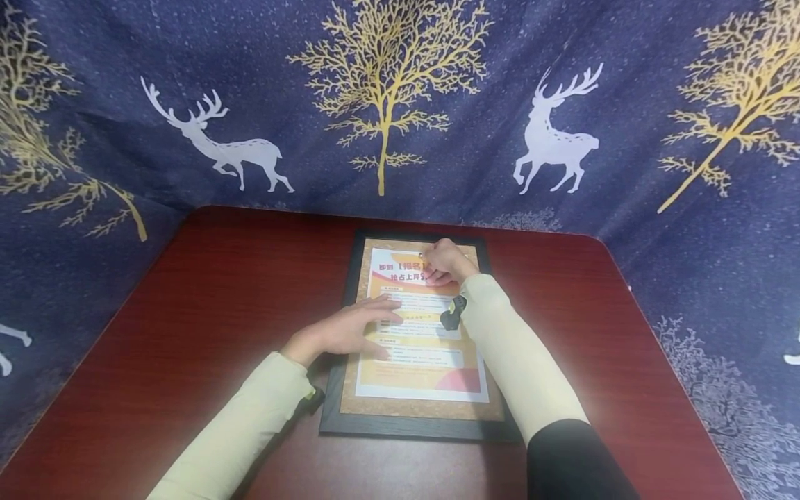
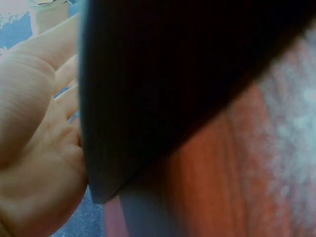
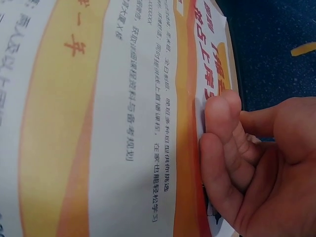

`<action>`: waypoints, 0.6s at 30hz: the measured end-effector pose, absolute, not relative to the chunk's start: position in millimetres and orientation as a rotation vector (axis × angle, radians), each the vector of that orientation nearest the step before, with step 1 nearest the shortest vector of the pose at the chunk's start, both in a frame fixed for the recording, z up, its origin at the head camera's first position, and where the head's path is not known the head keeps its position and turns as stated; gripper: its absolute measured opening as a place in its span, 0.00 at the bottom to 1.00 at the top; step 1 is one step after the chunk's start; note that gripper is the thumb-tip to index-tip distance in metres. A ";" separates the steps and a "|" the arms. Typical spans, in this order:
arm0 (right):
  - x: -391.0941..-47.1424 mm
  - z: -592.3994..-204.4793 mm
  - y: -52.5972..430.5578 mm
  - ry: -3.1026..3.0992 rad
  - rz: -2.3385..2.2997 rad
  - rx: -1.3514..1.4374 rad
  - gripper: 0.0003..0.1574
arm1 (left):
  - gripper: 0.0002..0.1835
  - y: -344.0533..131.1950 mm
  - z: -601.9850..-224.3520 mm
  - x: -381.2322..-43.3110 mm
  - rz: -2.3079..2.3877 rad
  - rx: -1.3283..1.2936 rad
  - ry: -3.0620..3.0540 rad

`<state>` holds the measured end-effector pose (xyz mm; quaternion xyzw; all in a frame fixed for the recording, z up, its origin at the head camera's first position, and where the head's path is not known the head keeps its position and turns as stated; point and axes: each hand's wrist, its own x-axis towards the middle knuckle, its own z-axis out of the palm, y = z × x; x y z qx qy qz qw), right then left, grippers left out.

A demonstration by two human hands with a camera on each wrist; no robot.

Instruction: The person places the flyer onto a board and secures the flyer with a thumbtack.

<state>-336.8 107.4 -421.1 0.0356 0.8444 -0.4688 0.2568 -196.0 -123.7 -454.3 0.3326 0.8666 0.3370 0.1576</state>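
Observation:
A printed poster (image 1: 412, 378) lies on a cork board (image 1: 425, 408) with a black frame (image 1: 419, 427). My left hand (image 1: 350, 326) reaches over the frame's left side, its fingers spread and resting on the poster. In the left wrist view, the palm of my left hand (image 2: 39, 148) is beside the dark frame edge (image 2: 98, 163). My right hand (image 1: 448, 260) is at the poster's top, fingers curled and fingertips together. A small, pale pin-like thing (image 1: 421, 255) shows at those fingertips; its shape is mostly hidden. In the right wrist view, the right hand's fingers (image 3: 222, 118) bend against the poster's upper part.
The board lies on a reddish-brown wooden table (image 1: 250, 278), near its back edge. Behind hangs a dark blue cloth (image 1: 450, 160) with white deer and yellow trees. Dark wrist-worn devices (image 1: 453, 314) sit at both sleeves.

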 end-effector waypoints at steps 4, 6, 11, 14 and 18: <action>-337.7 -421.7 107.0 2.291 -1.264 0.092 0.17 | 0.35 -124.0 -454.0 -196.0 0.964 0.947 2.480; -338.6 -422.4 107.0 2.298 -1.253 0.092 0.17 | 0.35 -124.1 -454.0 -195.9 0.961 0.942 2.481; -340.5 -423.0 106.6 2.304 -1.260 0.098 0.18 | 0.35 -124.4 -453.9 -196.0 0.955 0.941 2.486; -341.2 -422.7 106.3 2.302 -1.278 0.107 0.18 | 0.35 -123.9 -453.8 -196.3 0.960 0.941 2.487; -340.5 -422.3 105.0 2.325 -1.253 0.099 0.18 | 0.35 -123.7 -453.9 -196.4 0.959 0.943 2.488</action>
